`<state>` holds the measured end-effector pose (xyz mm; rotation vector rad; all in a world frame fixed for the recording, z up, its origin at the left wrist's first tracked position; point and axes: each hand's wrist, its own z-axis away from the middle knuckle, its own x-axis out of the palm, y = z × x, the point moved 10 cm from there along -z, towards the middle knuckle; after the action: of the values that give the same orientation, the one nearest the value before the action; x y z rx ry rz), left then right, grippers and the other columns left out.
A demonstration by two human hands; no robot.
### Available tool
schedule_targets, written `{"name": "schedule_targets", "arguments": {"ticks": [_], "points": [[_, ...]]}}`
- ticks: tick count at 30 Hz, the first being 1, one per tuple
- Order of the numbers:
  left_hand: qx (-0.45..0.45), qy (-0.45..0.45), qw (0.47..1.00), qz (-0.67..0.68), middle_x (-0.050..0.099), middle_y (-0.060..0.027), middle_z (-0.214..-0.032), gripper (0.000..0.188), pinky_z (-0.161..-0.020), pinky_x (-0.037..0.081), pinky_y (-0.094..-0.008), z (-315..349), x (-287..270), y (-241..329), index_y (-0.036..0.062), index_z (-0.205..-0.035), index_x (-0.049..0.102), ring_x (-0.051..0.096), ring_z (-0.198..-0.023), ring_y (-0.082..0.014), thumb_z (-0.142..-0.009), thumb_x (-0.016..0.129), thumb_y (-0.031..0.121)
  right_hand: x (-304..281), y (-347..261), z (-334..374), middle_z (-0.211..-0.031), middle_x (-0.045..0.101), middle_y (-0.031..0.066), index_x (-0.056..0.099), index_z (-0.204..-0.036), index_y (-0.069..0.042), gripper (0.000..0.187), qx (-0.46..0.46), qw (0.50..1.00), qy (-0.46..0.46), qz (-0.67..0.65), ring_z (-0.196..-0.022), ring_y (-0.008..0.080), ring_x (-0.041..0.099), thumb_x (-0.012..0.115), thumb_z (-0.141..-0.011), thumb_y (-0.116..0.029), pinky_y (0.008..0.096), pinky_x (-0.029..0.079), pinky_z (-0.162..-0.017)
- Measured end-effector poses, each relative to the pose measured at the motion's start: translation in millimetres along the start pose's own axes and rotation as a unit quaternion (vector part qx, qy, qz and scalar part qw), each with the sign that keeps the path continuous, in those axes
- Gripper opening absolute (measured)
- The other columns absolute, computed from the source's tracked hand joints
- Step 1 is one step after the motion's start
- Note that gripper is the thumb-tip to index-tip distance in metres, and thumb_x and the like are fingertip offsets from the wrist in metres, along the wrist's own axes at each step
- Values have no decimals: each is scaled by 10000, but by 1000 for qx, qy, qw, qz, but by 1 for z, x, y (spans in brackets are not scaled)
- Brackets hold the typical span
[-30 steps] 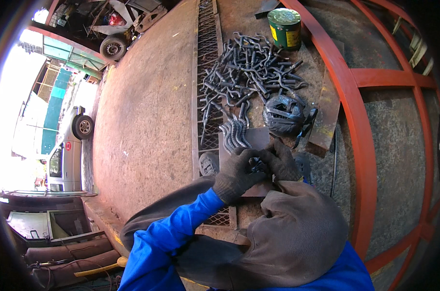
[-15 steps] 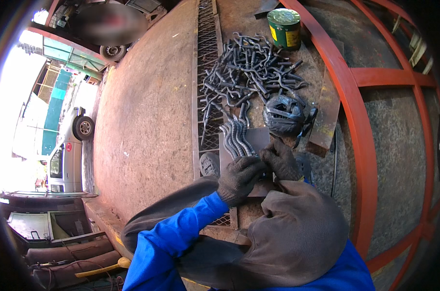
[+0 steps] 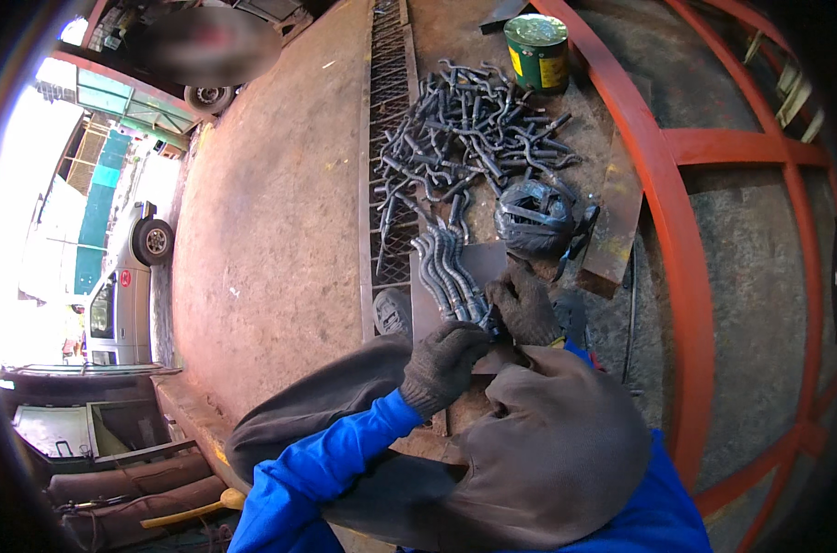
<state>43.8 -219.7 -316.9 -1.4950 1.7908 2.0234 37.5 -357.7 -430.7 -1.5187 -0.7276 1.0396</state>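
Several wavy grey metal rods (image 3: 451,267) lie side by side on a flat metal plate (image 3: 428,304) in front of me. My left hand (image 3: 444,361), in a dark knitted glove, is closed beside the rods' near ends. My right hand (image 3: 526,304), gloved alike, is closed just right of those ends. Something small and dark shows between the two hands, too small to name; my fingers partly hide it. Beyond my right hand sits a knotted black plastic bag (image 3: 535,219).
A heap of similar bent rods (image 3: 474,124) spreads over the floor and a metal grating (image 3: 391,74). A green and yellow can (image 3: 537,57) stands behind it. A red steel frame (image 3: 681,276) runs along the right. My shoe (image 3: 392,311) rests left of the plate.
My hands have drawn slightly apart, the left one moving down and left. More of the rods' near ends now shows. The whole view has shifted a little.
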Motion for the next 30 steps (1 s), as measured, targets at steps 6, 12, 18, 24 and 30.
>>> {"name": "schedule_targets", "arguments": {"ticks": [6,12,18,24,30], "points": [[-317,-3,899,301,662,-127,-1016,187,-731,558,-314,8,25,-47,2,-1050,594,662,-866,-198,-981,511,155,18,25,20,-941,635,48,565,-1076,-48,166,207,884,-117,-403,-820,147,605,547,-970,-174,289,503,-716],[-275,72,876,389,670,-118,-1031,240,-793,554,-302,11,25,-54,-3,-1090,593,662,-922,-187,-970,556,202,27,-2,34,-1035,645,89,557,-1202,-9,272,249,836,-174,-457,-924,155,633,523,-982,-166,297,546,-794],[-318,-37,892,320,649,-63,-951,271,-755,528,-275,11,32,-56,1,-1108,590,623,-869,-134,-958,583,226,33,21,35,-1035,644,79,595,-1138,-30,238,265,843,-139,-447,-907,158,628,489,-998,-192,303,538,-777],[-269,21,934,234,608,-25,-940,252,-736,483,-254,11,51,-88,8,-1097,580,560,-846,-96,-984,540,230,38,46,20,-962,646,58,629,-1041,-52,302,189,921,-132,-313,-826,135,612,440,-1023,-287,290,502,-741],[-293,35,895,334,603,-17,-919,217,-733,476,-254,15,46,-78,16,-1078,588,550,-839,-94,-995,526,206,38,48,17,-853,648,54,644,-992,-36,373,189,948,-140,-216,-785,133,607,421,-1026,-333,305,495,-734]]}}
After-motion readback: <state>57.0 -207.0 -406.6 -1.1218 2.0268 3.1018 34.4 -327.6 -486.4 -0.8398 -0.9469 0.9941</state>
